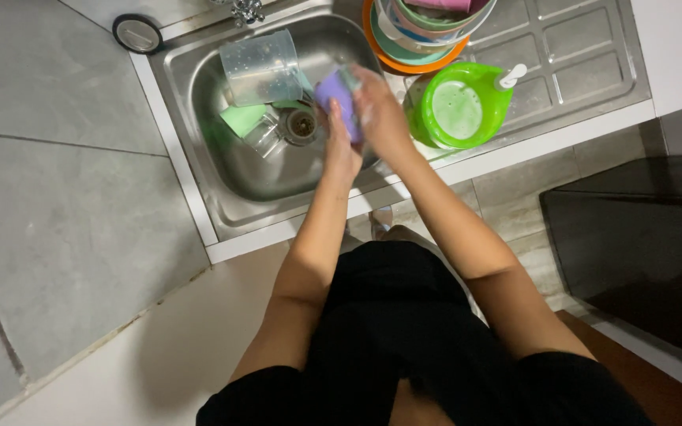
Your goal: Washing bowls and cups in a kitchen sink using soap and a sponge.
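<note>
The person's black clothing (404, 339) filled the bottom of the view, nearest the lens, and both bare forearms reached forward from it over the white counter edge (262, 237) into the steel sink (199, 126). The left hand (341, 150) and the right hand (379, 110) met above the right side of the basin, closed from opposite sides around a small purple cup (338, 96); the left hand seemed to grip it from below while the right wrapped over its top, probably so one hand could steady it as the other worked across it. Something pale showed at the cup's upper edge under the right fingers, too blurred to name. The cup hung over the basin, not resting on it, which would let drips fall inside. In the basin lay a clear plastic jug (262, 67) tipped on its side near the tap (246, 9), a green piece (242, 118) beneath it, a small clear glass (264, 136), and the drain strainer (301, 125) just left of the hands. On the ribbed draining board (586, 55) to the right stood a green lidded cup (458, 106) with a white spout and a nested stack of coloured bowls (420, 35), apparently set there to keep them apart from the things in the basin
</note>
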